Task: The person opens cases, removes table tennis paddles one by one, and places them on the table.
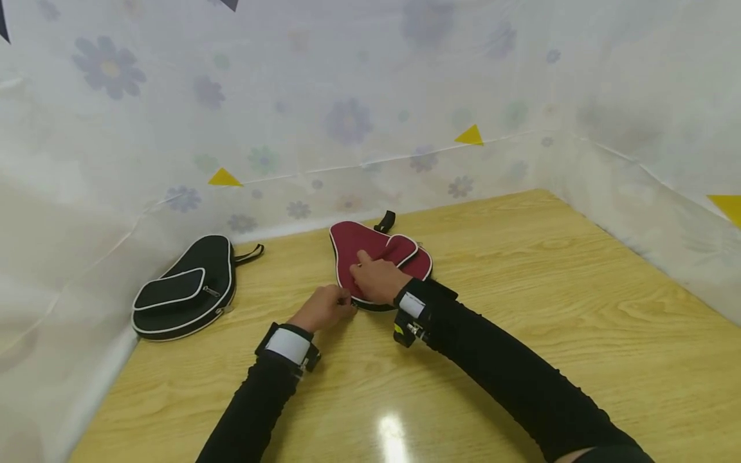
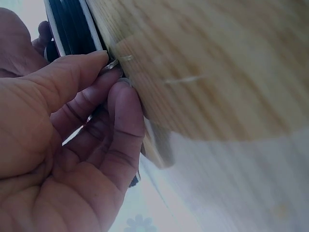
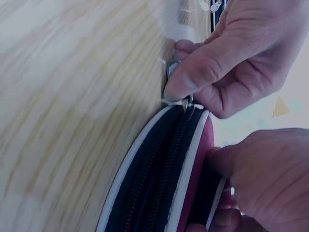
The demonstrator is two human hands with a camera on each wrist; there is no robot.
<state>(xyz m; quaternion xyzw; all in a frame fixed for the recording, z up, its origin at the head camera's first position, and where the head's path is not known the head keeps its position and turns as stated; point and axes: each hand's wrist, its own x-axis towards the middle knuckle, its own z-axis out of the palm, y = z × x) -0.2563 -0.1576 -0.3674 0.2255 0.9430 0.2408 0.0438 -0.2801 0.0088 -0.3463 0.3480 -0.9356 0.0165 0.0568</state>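
Note:
A dark red table tennis paddle case [image 1: 360, 241] with white piping lies on the table, its small pocket [image 1: 404, 247] facing up. At its near left edge my left hand [image 1: 324, 308] pinches the metal zipper pull [image 3: 172, 67] between thumb and fingers. Along the case's side, in the right wrist view, two rows of zipper teeth [image 3: 166, 169] run apart from the slider, with a dark gap between them. My right hand [image 1: 379, 281] rests on top of the case and presses it down, fingers over the red fabric.
A black paddle case [image 1: 211, 263] of the same shape lies at the left, with a wrist strap [image 1: 250, 254] and a front pocket. The wooden table [image 1: 550, 289] meets a flower-patterned sheet [image 1: 347, 122] at the back and sides.

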